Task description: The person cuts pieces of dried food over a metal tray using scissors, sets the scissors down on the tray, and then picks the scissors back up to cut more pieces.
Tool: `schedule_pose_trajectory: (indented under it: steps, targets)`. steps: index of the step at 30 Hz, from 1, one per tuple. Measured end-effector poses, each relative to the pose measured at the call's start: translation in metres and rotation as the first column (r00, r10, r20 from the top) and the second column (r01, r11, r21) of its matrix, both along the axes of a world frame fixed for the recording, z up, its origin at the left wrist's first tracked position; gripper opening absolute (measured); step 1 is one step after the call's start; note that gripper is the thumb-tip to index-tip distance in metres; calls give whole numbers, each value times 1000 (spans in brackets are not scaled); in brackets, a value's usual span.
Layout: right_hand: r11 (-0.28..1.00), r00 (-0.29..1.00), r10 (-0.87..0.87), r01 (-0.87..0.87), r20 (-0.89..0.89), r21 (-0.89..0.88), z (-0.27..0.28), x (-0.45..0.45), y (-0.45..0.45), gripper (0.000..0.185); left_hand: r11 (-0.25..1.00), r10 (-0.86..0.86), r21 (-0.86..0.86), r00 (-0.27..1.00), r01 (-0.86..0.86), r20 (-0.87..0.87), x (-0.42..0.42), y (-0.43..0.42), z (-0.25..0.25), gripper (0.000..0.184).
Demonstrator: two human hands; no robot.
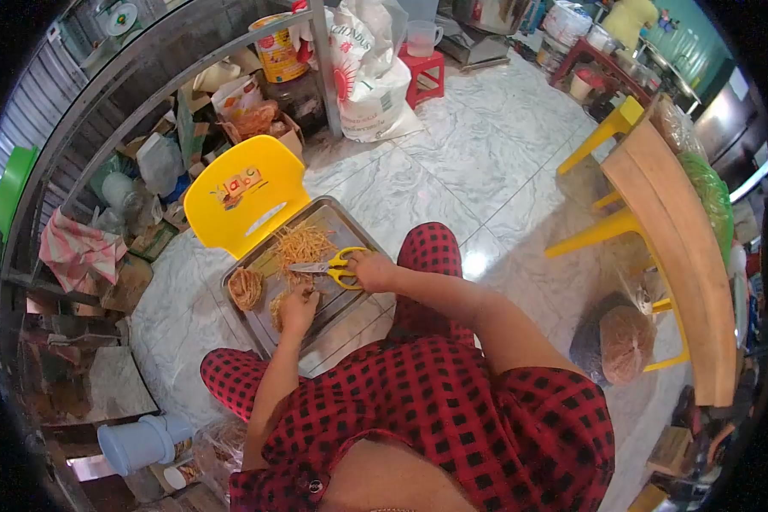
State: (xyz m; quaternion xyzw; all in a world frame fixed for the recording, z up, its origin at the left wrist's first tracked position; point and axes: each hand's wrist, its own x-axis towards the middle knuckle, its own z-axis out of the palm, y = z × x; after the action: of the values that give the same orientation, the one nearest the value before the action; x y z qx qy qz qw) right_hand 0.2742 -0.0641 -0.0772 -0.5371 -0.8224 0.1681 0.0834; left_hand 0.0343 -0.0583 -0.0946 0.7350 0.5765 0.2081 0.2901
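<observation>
My right hand [373, 271] grips the yellow handles of a pair of scissors [343, 267], whose metal blades point left over the tray. My left hand [298, 312] is closed at a small clump of dried golden strands [276, 312], just below the blades; my fingers partly hide the clump. A loose heap of cut golden strands [304, 245] lies beyond the scissors. At the tray's left side rests a round coiled bundle of the same brownish strands [246, 289]. All of this sits on a rectangular metal tray [360, 224].
The tray rests against a yellow chair [246, 189] with a printed backrest. A white sack [371, 85] and red stool [424, 77] stand farther back. Cluttered shelves line the left. To the right are a curved wooden board [674, 247] on yellow legs and a brown-filled bag [625, 341].
</observation>
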Motion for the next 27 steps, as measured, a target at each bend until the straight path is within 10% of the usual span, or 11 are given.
schedule_pose_trajectory:
  steps: [5,9,16,17,18,22,24,27]
  targets:
    - [996,983,-69,78,172,-46,16,-15,17,35,991,125,40,991,-127,45,3,5,3,31]
    - [996,965,31,-8,261,-88,17,-26,31,32,882,360,-402,901,-245,242,6,9,20,30]
    - [837,978,205,-152,43,-526,29,-16,53,32,898,419,-263,504,-352,755,-14,22,49,31]
    - [736,977,-68,-87,-201,-671,29,-7,48,28,873,473,-365,381,-324,794,-15,23,61,35]
    - [592,856,-372,-80,-360,-802,30,-1,39,24,846,521,-456,250,-276,816,-18,24,69,38]
    - [559,658,-483,-276,-578,-782,71,-5,8,24,840,536,-523,76,-142,841,-36,29,79,29]
    - [606,326,-652,-319,-684,-729,101,-17,-8,30,842,538,-534,41,-75,842,-41,33,75,22]
    - [674,259,-544,-432,-798,-599,111,-28,-11,30,847,531,-532,-87,23,843,-39,31,79,17]
